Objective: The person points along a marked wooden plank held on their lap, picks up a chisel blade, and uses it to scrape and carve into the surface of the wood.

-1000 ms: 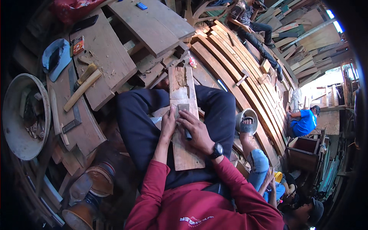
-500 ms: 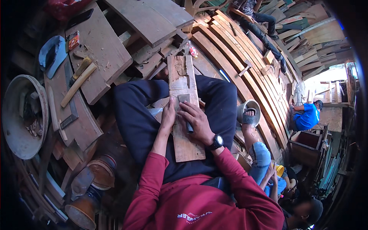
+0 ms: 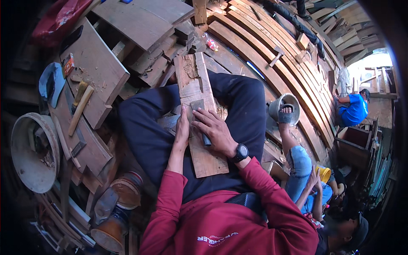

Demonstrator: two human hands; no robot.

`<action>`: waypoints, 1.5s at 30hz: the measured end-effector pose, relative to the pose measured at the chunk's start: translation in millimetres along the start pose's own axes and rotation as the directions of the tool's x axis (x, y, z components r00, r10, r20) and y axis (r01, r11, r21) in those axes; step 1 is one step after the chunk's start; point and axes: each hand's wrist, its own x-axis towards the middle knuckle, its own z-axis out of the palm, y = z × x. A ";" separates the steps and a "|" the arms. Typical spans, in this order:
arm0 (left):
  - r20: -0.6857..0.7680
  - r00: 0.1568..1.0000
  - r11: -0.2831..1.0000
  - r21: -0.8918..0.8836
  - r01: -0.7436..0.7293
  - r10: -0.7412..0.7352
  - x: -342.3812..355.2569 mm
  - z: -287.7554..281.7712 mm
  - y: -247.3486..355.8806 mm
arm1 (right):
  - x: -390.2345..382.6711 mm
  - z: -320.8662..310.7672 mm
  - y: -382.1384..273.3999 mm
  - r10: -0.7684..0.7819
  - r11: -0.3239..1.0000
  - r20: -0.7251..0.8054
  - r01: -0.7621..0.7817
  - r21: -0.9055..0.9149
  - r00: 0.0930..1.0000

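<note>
A long wooden board (image 3: 207, 159) lies lengthwise over my lap, its far end chipped and carved out. My right hand (image 3: 214, 130) bends over a chisel-like tool on the board. The tool's flat grey piece (image 3: 196, 104) shows beyond the fingertips, and its rounded blue-grey end (image 3: 206, 140) sticks out under the palm. My left hand (image 3: 182, 129) grips the board's left edge, close beside the grey piece; its undermost fingers are hidden.
At left lie a wooden-handled tool (image 3: 80, 108), a metal square (image 3: 79, 148), a cap (image 3: 51, 83) and a basin (image 3: 32, 180). Long curved planks (image 3: 255, 55) carry a hammer-like tool (image 3: 277, 56). A person's sandalled foot (image 3: 285, 111) rests by a bucket (image 3: 274, 110); a person in blue (image 3: 355, 109) sits farther right.
The view has shifted a little, so the surroundings sit differently in it. Both hands keep nearly the same hold on the tool and board.
</note>
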 end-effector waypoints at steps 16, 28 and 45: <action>0.010 0.999 0.997 0.064 -0.041 0.040 -1.2 2.7 3.3 | 9.3 1.8 13.7 -0.021 1.000 -0.132 0.020 -0.015 0.991; 0.014 0.992 0.981 0.151 -0.123 0.123 -3.3 -3.9 -1.6 | 19.2 4.1 14.3 -0.023 0.997 -0.206 0.038 0.068 0.978; -0.005 0.996 0.996 0.042 -0.084 0.084 9.8 -3.1 -9.8 | 10.5 15.2 19.7 -0.042 0.997 -0.295 0.060 0.053 0.955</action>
